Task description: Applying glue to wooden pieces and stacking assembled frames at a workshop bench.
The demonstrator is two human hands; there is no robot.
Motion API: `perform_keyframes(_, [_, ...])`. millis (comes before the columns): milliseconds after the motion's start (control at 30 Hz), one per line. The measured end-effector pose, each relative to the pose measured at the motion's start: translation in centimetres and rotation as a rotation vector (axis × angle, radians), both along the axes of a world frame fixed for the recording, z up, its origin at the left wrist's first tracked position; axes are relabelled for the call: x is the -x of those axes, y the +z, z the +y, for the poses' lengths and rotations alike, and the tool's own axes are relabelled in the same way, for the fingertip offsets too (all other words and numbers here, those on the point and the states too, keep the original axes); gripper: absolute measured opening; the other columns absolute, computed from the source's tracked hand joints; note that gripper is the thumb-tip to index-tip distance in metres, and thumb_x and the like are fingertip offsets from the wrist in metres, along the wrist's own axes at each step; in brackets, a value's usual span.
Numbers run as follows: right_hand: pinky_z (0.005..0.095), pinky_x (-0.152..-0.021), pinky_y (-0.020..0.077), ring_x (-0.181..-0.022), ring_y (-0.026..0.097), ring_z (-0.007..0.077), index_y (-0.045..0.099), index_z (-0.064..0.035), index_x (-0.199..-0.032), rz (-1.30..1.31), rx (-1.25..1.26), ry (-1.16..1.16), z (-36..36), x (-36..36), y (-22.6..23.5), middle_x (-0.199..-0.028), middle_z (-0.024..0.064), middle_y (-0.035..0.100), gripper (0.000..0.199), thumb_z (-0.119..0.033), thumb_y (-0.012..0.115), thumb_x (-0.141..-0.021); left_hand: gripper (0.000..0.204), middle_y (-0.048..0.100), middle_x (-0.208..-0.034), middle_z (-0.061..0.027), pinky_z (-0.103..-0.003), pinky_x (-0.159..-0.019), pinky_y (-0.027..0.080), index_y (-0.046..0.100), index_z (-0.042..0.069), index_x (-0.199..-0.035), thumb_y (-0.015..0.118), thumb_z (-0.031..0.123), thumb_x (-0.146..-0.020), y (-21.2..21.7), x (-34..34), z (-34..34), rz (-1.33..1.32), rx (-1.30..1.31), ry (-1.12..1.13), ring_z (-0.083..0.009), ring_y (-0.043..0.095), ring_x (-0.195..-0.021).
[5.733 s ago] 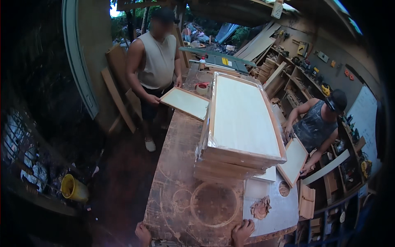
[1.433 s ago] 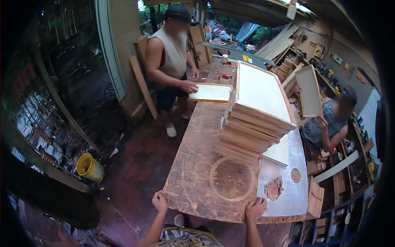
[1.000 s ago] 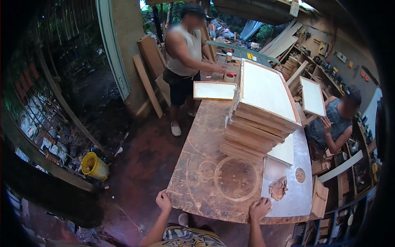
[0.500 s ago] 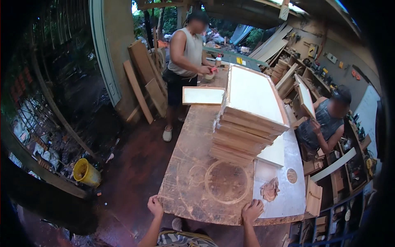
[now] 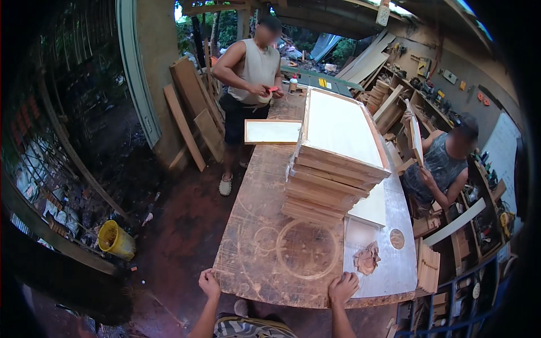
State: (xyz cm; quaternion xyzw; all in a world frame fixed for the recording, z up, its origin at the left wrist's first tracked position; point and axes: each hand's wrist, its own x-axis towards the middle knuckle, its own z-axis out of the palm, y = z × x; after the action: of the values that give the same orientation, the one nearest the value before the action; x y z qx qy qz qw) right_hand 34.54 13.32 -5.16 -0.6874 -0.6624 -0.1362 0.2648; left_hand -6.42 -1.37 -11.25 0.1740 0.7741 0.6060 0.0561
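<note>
My left hand [image 5: 209,284] is closed at the near left corner of the worn wooden table [image 5: 256,248], fingers curled against its edge. Along the front edge, my right hand [image 5: 343,288] leans with bent fingers, closed over the rim where bare wood meets a grey metal sheet [image 5: 383,281]. A crumpled brown piece of paper or cloth [image 5: 367,258] lies on that sheet, beyond my right hand. Farther up the table stands a tall stack of wood-framed white panels [image 5: 345,127], apart from both hands. A smaller framed white panel [image 5: 273,132] juts past the table's left edge.
Across the table at the left, a person [image 5: 248,73] handles a roll of tape [image 5: 265,97]. At the right, another person [image 5: 439,163] holds a framed panel [image 5: 415,132] upright. Boards [image 5: 189,115] lean on the wall; a yellow bucket [image 5: 116,240] stands at the left.
The person at the left has raised the tape roll toward the body. The person at the right has turned the panel more edge-on. My hands stay at the table edge; the view shifts slightly.
</note>
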Motion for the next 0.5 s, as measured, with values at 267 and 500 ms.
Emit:
perform_keyframes(267, [0.0529, -0.089, 0.038, -0.107, 0.049, 0.0425, 0.057, 0.0017, -0.108, -0.133, -0.171, 0.033, -1.1, -3.1, -5.0, -0.11, 0.0252, 0.055, 0.038, -0.028, 0.059, -0.084, 0.021, 0.067, -0.082, -0.0159, -0.037, -0.072, 0.049, 0.066, -0.001, -0.088, 0.051, 0.013, -0.09, 1.0, -0.1, -2.7, 0.184, -0.018, -0.034, -0.031, 0.064, -0.075])
perform_keyframes(500, [0.0554, -0.085, 0.038, -0.097, 0.048, 0.0465, 0.057, 0.0035, -0.094, 0.098, -0.002, 0.135, -2.2, -1.8, -2.3, -0.099, 0.0289, 0.054, 0.028, -0.021, 0.06, -0.08, 0.021, 0.066, -0.078, -0.0175, -0.039, -0.068, 0.051, 0.067, -0.002, -0.088, 0.051, 0.012, -0.089, -2.6, 1.3, -4.0, 0.078, 0.047, -0.021, -0.0274, 0.063, -0.072])
